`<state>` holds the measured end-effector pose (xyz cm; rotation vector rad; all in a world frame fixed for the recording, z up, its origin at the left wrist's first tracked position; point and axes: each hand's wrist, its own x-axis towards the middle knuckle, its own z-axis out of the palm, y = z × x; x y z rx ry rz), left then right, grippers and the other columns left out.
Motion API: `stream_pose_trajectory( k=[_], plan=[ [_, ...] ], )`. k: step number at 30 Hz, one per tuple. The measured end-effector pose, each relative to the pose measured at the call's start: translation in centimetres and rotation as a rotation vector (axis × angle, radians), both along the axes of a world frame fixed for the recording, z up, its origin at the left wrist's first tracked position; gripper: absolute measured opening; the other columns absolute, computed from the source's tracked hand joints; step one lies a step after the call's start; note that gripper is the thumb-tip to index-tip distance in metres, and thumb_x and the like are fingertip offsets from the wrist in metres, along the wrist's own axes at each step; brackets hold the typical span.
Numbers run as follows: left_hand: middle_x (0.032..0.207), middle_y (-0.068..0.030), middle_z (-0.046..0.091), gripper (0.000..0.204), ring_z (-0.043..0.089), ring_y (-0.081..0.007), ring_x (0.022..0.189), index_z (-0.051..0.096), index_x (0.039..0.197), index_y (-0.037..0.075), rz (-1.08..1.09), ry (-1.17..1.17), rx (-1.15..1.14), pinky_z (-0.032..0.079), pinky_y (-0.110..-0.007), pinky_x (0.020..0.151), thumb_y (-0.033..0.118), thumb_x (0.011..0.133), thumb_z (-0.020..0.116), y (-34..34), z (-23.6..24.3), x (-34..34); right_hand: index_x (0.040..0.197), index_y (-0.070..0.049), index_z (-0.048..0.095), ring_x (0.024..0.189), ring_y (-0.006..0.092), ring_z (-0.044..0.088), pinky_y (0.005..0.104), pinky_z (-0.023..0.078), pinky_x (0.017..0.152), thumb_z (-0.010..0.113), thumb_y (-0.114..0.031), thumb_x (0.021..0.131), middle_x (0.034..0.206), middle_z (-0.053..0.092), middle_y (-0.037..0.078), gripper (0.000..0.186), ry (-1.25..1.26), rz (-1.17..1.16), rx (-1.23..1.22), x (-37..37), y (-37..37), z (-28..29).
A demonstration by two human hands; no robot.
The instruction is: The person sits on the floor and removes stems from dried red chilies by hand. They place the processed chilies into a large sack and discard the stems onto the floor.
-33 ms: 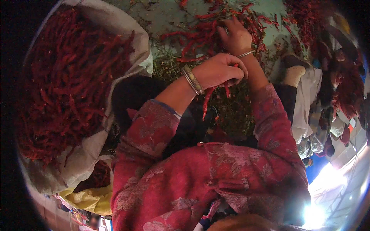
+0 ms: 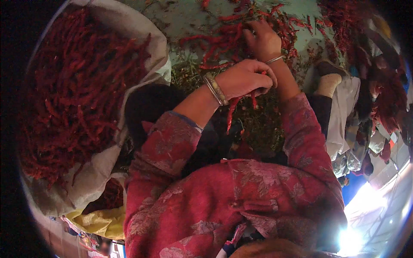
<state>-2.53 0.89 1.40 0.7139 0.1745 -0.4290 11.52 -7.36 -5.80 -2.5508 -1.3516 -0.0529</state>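
My left hand [image 2: 243, 79], with metal bangles on the wrist, is closed around a small bunch of dried red chillies [image 2: 232, 112] that hang down from the fist. My right hand [image 2: 264, 41], with a thin bangle, reaches further out. Its fingers are spread and rest on a loose heap of red chillies [image 2: 223, 38] on the pale floor. Both arms wear a red flowered sleeve [image 2: 172, 146]. The two hands are close, the right just beyond the left.
A large white sack [image 2: 142, 38] brimming with red chillies fills the left side. Green stems and scraps [image 2: 262, 124] lie under my hands. Another person's socked foot [image 2: 328, 84] and more chillies [image 2: 387, 99] are at the right. A yellow bag [image 2: 101, 221] lies at the lower left.
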Motion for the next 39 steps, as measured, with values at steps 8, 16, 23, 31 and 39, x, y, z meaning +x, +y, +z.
stream_pose_trajectory(
  k=[8,16,23,31,39],
  plan=[
    [0.061,0.0015,0.051,0.016,0.045,-0.0054,0.051,0.06,0.084,0.003,0.003,0.03,0.18,0.035,-0.021,0.045,0.018,0.078,0.056,0.5,0.2,0.1,0.093,-0.013,0.06,0.073,0.0303,0.061,0.039,0.049,0.063,0.058,-0.026,0.078,0.081,0.062,0.011,0.02,0.271,-0.171,0.055,0.7,-1.2,1.9],
    [0.066,0.0001,0.058,0.027,0.05,-0.007,0.057,0.064,0.086,0.002,0.589,0.124,0.71,0.042,-0.025,0.054,0.026,0.074,0.064,1.4,-0.8,0.5,0.086,-0.01,0.06,0.065,0.0282,0.06,0.0359,0.048,0.058,0.062,-0.024,0.074,0.073,0.062,0.011,0.018,0.332,-0.296,0.19,-1.2,-6.1,6.9],
    [0.07,-0.004,0.061,0.032,0.054,-0.0116,0.064,0.064,0.093,0.002,0.377,-0.166,0.971,0.045,-0.029,0.061,0.028,0.075,0.064,1.1,-1.1,0.5,0.089,-0.007,0.059,0.072,0.03,0.06,0.034,0.049,0.062,0.062,-0.015,0.075,0.083,0.062,0.012,0.017,0.448,-0.168,0.161,-5.6,-6.6,11.2],
    [0.067,-0.0042,0.059,0.028,0.054,-0.0109,0.061,0.065,0.093,0.004,0.168,-0.078,0.769,0.042,-0.028,0.055,0.025,0.075,0.065,0.9,-1.9,0.2,0.096,-0.007,0.061,0.076,0.0149,0.06,0.027,0.047,0.067,0.064,-0.014,0.076,0.084,0.063,0.007,0.021,0.475,-0.253,0.366,-4.9,-7.8,10.9],
    [0.057,0.0068,0.045,0.018,0.037,-0.0038,0.045,0.061,0.09,0.009,0.119,0.19,0.165,0.028,-0.02,0.041,0.025,0.082,0.059,1.5,-1.6,0.2,0.101,-0.002,0.061,0.08,0.0076,0.055,0.0223,0.045,0.074,0.062,-0.016,0.079,0.09,0.062,0.001,0.026,1.071,-0.587,0.55,-5.3,-7.4,11.1]
  ],
)
